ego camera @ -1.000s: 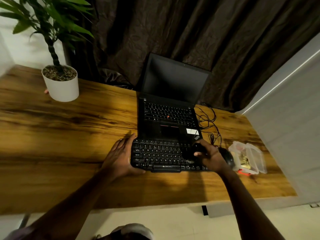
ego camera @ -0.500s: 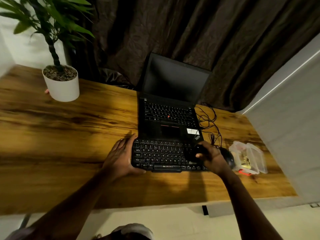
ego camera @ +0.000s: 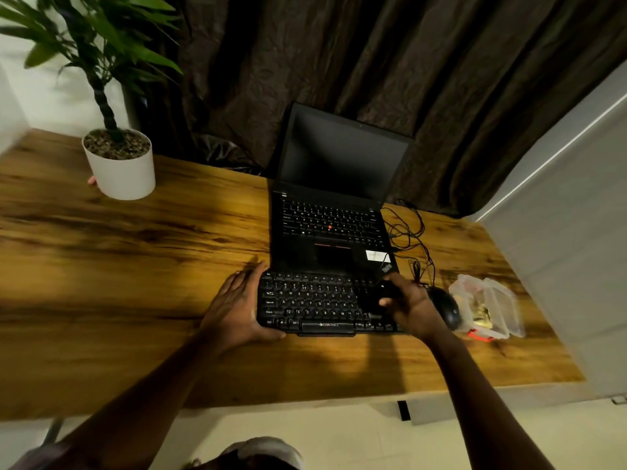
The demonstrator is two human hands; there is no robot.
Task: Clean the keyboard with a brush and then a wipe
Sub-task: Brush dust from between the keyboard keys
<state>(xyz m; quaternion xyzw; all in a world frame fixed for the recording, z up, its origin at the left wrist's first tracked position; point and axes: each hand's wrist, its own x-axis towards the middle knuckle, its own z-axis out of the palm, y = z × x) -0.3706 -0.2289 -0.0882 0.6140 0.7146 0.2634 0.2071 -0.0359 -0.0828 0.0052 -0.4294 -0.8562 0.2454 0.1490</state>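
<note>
A black keyboard [ego camera: 315, 303] lies on the wooden table, right in front of an open laptop. My left hand [ego camera: 234, 307] grips its left end, thumb at the front edge and fingers along the side. My right hand [ego camera: 415, 308] holds a small dark brush [ego camera: 381, 295] down on the keys at the right end. The brush is nearly the same black as the keys, so its bristles are hard to make out. No wipe shows clearly in view.
The black laptop [ego camera: 332, 228] stands open with a dark screen. A black mouse [ego camera: 446, 308] with tangled cable [ego camera: 412, 239] lies right of the keyboard, and beside it a clear plastic box [ego camera: 495, 307]. A potted plant [ego camera: 118, 164] stands far left. The table's front edge [ego camera: 305, 401] is near me.
My right hand with the brush has shifted only slightly over the right-hand keys. My left hand stays in place on the keyboard's left end.
</note>
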